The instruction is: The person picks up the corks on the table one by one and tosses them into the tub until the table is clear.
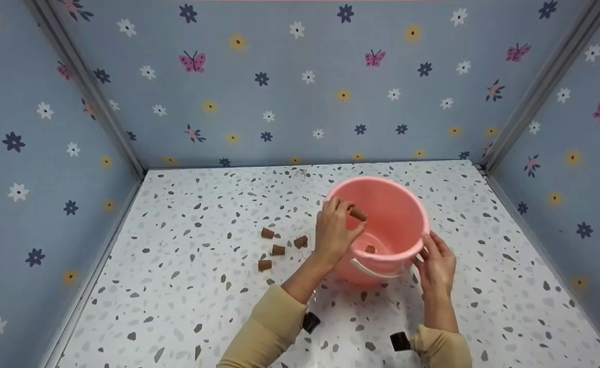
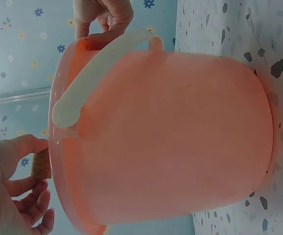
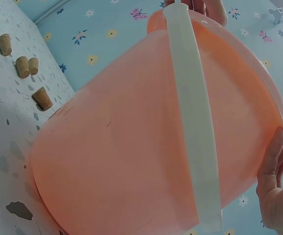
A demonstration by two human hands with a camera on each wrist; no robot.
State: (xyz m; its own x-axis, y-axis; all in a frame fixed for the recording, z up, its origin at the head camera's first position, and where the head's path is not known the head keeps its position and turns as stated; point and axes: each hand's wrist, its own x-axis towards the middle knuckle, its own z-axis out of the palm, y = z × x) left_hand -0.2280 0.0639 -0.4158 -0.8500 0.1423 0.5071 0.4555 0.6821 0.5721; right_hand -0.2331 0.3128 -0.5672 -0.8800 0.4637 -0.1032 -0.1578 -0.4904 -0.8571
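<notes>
A pink bucket (image 1: 381,214) with a white handle (image 1: 376,270) stands on the speckled surface, its mouth tipped a little toward me. Between thumb and fingers my left hand (image 1: 333,230) pinches a brown cork (image 1: 358,214) at the left side of the bucket's mouth. The left wrist view shows this cork (image 2: 41,164) beside the rim. My right hand (image 1: 438,263) grips the rim on the right, with the thumb (image 3: 273,152) against the outer wall. Inside, on the bucket's bottom, lies another cork (image 1: 370,249).
Several loose corks, among them one cork (image 1: 267,233) at the back and another cork (image 1: 265,265) nearer me, lie left of the bucket on the speckled tabletop (image 1: 192,296). Blue flowered panels (image 1: 300,66) enclose the back and both sides.
</notes>
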